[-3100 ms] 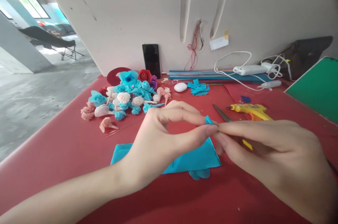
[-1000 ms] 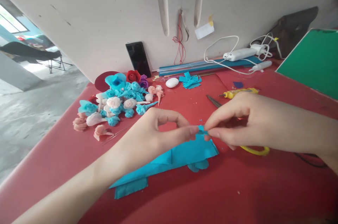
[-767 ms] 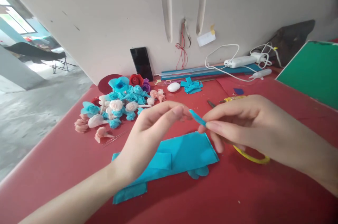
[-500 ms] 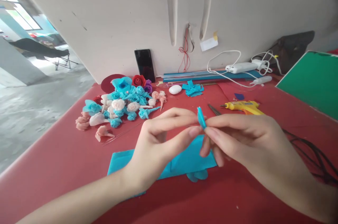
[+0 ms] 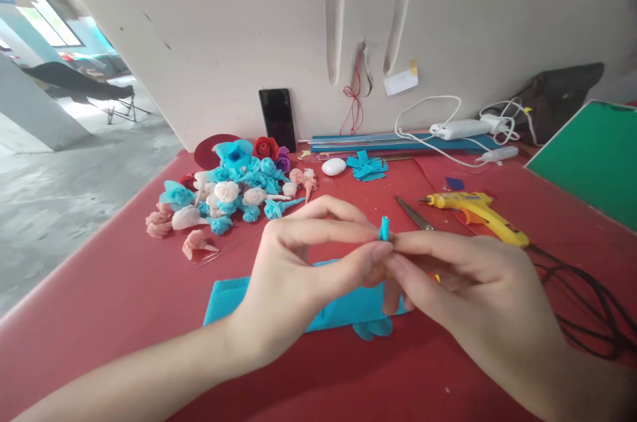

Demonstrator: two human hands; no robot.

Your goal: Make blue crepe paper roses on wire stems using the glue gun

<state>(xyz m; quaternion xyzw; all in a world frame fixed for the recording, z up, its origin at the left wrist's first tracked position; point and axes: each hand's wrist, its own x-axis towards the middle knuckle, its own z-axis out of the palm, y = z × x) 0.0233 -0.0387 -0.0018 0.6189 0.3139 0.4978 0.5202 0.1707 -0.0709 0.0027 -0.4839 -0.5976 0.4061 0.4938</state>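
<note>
Blue roll [image 5: 385, 229], seemingly part-wound.
Your left hand [image 5: 298, 276] and right hand [image 5: 478, 282] pinched it, fingertips [image 5: 380, 250] closed; loose strips [image 5: 367, 166] lay unrolled.

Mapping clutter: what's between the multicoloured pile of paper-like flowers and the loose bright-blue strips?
A smooth white egg-shaped object sits between the flower pile and the blue strips, as the head view shows.

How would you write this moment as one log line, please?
left hand: pinching blue strip; right hand: pinching same strip; below: folded blue sheet; beyond right hand: scissors, glue gun
</note>
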